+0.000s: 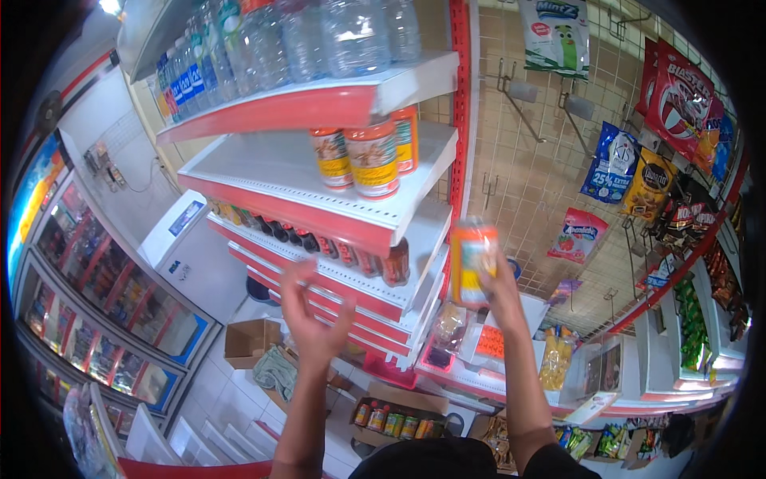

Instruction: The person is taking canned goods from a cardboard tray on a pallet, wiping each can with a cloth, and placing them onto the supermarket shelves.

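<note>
My right hand [501, 290] is closed around a drink can [471, 260] with an orange, white and yellow label. It is held upright just right of the shelf's red upright post. With its fingers apart and nothing in them, my left hand [314, 317] is raised in front of the lower shelves, slightly blurred. Several similar cans [372, 158] stand grouped at the right end of a white shelf [251, 161] with a red front strip. One shelf below, dark-capped bottles [395, 263] line the front edge.
Large plastic water bottles [353, 39] fill the top shelf. Candy bags [613, 161] hang on the wire grid wall at right. An open carton of cans [398, 419] sits on the floor before me. A cardboard box [248, 344] and a green cloth [275, 371] lie left; a glass-door refrigerator [114, 287] stands farther left.
</note>
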Available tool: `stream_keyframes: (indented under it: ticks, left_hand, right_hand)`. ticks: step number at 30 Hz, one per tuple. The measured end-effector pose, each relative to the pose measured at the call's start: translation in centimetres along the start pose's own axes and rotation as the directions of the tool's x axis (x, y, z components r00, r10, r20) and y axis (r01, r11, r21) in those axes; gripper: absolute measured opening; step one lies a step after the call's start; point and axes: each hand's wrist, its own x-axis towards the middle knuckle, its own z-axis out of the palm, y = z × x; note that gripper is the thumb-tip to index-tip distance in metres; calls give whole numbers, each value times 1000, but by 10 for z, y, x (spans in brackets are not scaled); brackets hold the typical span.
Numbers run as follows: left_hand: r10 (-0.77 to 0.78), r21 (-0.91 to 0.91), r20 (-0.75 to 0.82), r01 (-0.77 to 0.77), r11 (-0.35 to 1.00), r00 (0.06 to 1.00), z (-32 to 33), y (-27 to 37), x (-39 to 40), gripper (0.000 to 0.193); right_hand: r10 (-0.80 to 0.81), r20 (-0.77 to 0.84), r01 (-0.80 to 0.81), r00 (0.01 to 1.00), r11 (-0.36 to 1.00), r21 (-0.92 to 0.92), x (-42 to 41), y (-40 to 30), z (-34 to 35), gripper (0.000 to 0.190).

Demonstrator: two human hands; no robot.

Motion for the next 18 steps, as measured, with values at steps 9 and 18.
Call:
stream_keyframes:
  ticks: [9,18]
  left_hand:
    - [20,297,-189,38,954,982,105,14,128,108]
    - [35,309,-79,-9,951,996,109,-4,128,109]
  right_hand:
    - [-241,123,266,963,765,-586,169,-74,8,69]
    - [-447,142,441,883,689,-576,230,-43,15,77]
